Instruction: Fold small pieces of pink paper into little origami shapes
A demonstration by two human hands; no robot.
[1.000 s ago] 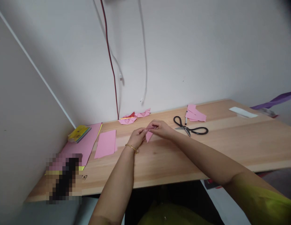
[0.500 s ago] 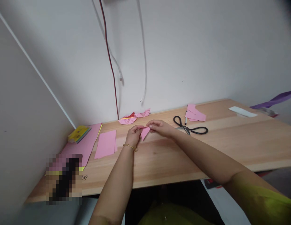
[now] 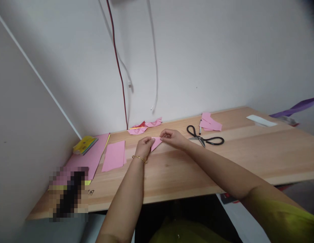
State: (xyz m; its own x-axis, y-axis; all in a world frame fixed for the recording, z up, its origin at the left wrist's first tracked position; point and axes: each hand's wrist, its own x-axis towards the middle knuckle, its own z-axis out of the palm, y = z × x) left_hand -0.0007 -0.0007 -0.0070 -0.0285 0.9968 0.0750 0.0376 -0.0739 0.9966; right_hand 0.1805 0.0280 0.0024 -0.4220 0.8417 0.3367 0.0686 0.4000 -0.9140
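A small folded pink paper (image 3: 155,143) with a pointed lower end is held between my two hands above the wooden table. My left hand (image 3: 144,147) pinches its left side, thumb on top. At its upper right corner, the fingertips of my right hand (image 3: 171,136) are closed on the paper. Folded pink and red paper pieces (image 3: 138,128) lie behind my hands by the wall. Flat pink sheets (image 3: 114,155) rest to the left of my left hand.
Open black-handled scissors (image 3: 201,139) lie right of my hands, beside a pen (image 3: 200,127) and pink scraps (image 3: 211,122). A white strip (image 3: 261,120) is farther right. A yellow packet (image 3: 84,144) sits on large pink sheets (image 3: 97,160). Cables hang down the wall.
The small pink paper has turned slightly and shows more of its flat face. The fingers of my right hand have curled a little more at its corner.
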